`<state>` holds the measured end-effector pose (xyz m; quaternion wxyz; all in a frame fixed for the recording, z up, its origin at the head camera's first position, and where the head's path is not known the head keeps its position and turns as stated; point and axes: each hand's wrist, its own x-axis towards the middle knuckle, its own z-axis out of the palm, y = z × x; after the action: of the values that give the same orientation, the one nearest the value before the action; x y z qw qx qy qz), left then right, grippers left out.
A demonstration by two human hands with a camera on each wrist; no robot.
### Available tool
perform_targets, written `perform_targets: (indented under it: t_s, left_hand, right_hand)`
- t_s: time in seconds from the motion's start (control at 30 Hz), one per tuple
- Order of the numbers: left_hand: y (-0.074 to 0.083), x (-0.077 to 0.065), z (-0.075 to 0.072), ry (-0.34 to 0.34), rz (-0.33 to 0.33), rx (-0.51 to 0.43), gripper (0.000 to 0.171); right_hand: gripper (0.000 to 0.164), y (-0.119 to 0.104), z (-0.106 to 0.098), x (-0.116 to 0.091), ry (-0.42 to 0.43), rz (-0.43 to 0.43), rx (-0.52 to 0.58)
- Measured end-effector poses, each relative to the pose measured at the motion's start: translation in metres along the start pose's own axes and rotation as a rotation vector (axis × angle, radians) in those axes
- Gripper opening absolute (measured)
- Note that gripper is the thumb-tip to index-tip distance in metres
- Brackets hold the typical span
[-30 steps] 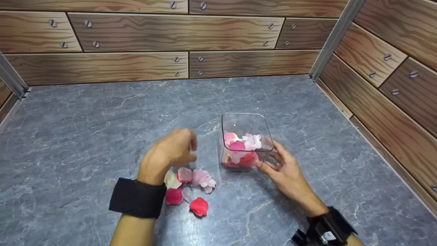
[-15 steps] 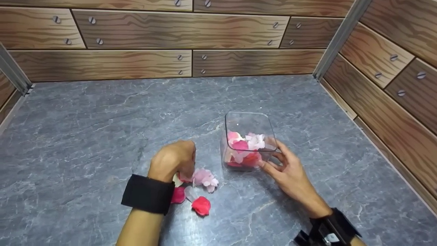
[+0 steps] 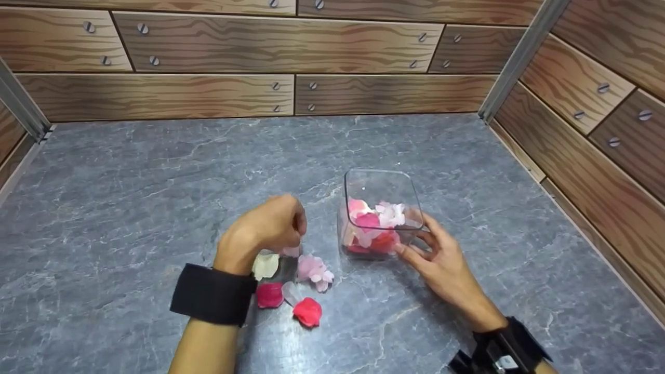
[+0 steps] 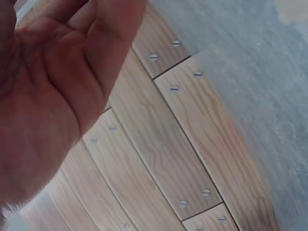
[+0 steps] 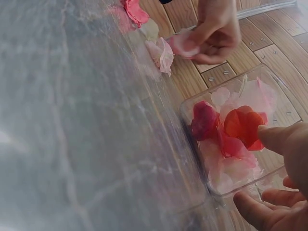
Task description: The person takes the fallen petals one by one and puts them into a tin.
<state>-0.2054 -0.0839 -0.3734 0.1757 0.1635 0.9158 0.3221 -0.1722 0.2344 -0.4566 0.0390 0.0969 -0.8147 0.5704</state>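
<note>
In the head view my left hand [image 3: 267, 226] pinches a pink petal [image 3: 290, 252] just above the table. The right wrist view shows that petal [image 5: 184, 44] between thumb and fingers. Below it lie a cream petal [image 3: 266, 266], a light pink blossom [image 3: 314, 271], a magenta petal [image 3: 270, 295], a pale petal [image 3: 292, 293] and a red petal [image 3: 308, 311]. My right hand [image 3: 441, 262] holds the near right side of a clear square container [image 3: 384, 228], thumb at the front. Pink, white and red petals [image 3: 368, 221] fill its lower part.
The grey marbled tabletop [image 3: 208, 176] is bounded by a wood-patterned back wall [image 3: 208, 96] and a similar right wall [image 3: 561, 150]. Metal posts [image 3: 514, 62] stand in the corners. Black bands [image 3: 213, 294] wrap both wrists.
My left hand dipped to the loose petals, took hold of the pink one and rose with it, uncovering the cream petal. The right hand still holds the container in place.
</note>
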Motion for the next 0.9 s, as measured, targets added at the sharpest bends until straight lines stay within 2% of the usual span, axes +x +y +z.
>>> perform_targets:
  t_s: [0.07, 0.2, 0.3, 0.43, 0.5, 0.67, 0.83, 0.9]
  left_hand:
    - [0.003, -0.002, -0.004, 0.075, 0.107, -0.042, 0.025]
    - [0.016, -0.005, -0.008, 0.284, 0.298, -0.138, 0.013]
    - [0.03, -0.004, -0.005, 0.425, 0.395, -0.233, 0.007]
    - [0.044, 0.0, 0.007, 0.541, 0.481, -0.298, 0.006]
    - [0.05, 0.003, 0.015, 0.567, 0.514, -0.296, 0.007]
    - [0.058, 0.015, 0.036, 0.57, 0.582, -0.251, 0.008]
    - [0.056, 0.025, 0.048, 0.603, 0.587, -0.171, 0.009]
    - [0.054, 0.026, 0.049, 0.593, 0.576, -0.159, 0.008]
  right_hand:
    - [0.077, 0.0, 0.0, 0.0, 0.0, -0.001, -0.002]
    - [0.076, -0.001, 0.001, 0.0, 0.002, -0.015, 0.019]
    - [0.073, -0.001, 0.001, 0.0, 0.004, -0.023, 0.038]
    - [0.072, 0.0, 0.001, -0.001, 0.006, -0.022, 0.042]
    - [0.073, 0.0, 0.001, -0.001, 0.008, -0.022, 0.04]
    - [0.074, 0.0, 0.001, 0.0, 0.012, -0.03, 0.029]
    - [0.075, 0.0, 0.001, 0.0, 0.009, -0.021, 0.02]
    - [0.076, 0.0, 0.001, 0.0, 0.007, -0.017, 0.018]
